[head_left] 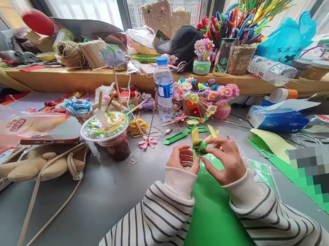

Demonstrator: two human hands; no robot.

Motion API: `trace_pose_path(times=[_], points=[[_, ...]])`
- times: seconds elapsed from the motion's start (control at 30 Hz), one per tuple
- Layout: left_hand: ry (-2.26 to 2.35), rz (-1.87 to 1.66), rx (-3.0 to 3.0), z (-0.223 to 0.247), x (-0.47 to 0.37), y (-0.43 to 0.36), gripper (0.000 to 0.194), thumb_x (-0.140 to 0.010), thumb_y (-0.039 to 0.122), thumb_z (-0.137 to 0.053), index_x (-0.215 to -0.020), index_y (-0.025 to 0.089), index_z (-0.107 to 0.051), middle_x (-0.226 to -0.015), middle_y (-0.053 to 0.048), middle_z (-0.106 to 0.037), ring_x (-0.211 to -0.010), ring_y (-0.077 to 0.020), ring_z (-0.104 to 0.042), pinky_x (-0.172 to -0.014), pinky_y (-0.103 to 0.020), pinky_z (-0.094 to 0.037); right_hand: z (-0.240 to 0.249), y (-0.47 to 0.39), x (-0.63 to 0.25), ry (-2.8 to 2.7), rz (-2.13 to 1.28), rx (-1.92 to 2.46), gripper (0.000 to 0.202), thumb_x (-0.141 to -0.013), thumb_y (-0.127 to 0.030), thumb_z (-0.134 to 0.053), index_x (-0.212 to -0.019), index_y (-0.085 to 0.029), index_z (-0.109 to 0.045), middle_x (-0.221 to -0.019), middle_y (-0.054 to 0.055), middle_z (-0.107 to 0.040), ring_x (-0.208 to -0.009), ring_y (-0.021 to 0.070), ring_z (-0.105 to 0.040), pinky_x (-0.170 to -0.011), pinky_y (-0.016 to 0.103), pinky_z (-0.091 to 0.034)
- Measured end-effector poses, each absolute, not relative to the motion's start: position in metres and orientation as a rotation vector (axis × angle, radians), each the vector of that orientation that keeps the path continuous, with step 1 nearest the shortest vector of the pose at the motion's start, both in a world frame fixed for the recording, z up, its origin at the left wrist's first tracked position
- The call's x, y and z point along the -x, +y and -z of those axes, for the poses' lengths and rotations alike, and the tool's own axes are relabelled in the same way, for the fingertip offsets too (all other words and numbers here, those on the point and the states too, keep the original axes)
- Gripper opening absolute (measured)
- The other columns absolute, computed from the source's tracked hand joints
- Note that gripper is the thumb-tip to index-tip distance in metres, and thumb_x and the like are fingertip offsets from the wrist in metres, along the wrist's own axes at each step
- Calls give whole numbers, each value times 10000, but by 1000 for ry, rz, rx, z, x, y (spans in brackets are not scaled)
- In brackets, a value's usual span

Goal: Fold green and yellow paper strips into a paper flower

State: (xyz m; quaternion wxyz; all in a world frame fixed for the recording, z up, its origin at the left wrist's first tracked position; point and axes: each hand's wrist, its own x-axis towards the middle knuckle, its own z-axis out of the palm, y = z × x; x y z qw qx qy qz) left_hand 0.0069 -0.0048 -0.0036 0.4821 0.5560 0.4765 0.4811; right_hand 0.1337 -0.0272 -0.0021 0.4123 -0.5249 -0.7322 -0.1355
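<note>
Above a large green sheet (213, 215), a small folded yellow-and-green paper piece (197, 140) is held between both hands. My left hand (184, 159) grips its left side, fingers curled and thumb towards the bottom. Thumb and fingertips of my right hand (224, 158) pinch its green part from the right. Just beyond the hands lie folded green paper strips (175, 137) and a yellow folded strip (212, 132). To the left of these is a pink flower (147, 142) on a thin stem. My palms and part of the folded piece are hidden.
A lidded drink cup (109, 142) stands left, near a phone (54, 139) on a beige bag (46, 162). A water bottle (164, 89) is upright behind the hands, beside fuzzy flowers (206, 93). Right are scissors (266, 153) and a blue tissue pack (279, 117).
</note>
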Motion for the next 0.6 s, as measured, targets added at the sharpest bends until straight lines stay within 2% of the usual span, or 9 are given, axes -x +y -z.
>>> trace_pose_path(times=[0.13, 0.27, 0.6], points=[[1154, -1163, -1364, 1, -8, -8, 313, -582, 237, -586, -860, 153, -468, -716, -24, -546, -608, -100, -551, -547, -227, -501, 3, -27, -133, -1821, 407, 1332, 92, -674, -197, -566, -744, -157, -609, -955, 74, -536, -759, 173, -447, -711, 345, -406], [1145, -1177, -1432, 1, -8, -10, 281, -598, 223, -568, -854, 144, -484, -717, -34, -559, -615, -108, -561, -565, -241, -508, 4, -27, -133, -1857, 514, 1314, 123, -671, -195, -569, -774, -158, -625, -958, 78, -518, -768, 176, -443, -678, 324, -422], [1125, -1229, -1501, 3, -10, -13, 214, -637, 207, -540, -841, 151, -510, -777, -48, -579, -592, -96, -551, -527, -207, -470, 11, -27, -131, -1856, 632, 1341, 134, -675, -176, -543, -794, -183, -602, -977, 86, -446, -807, 201, -428, -670, 353, -418]])
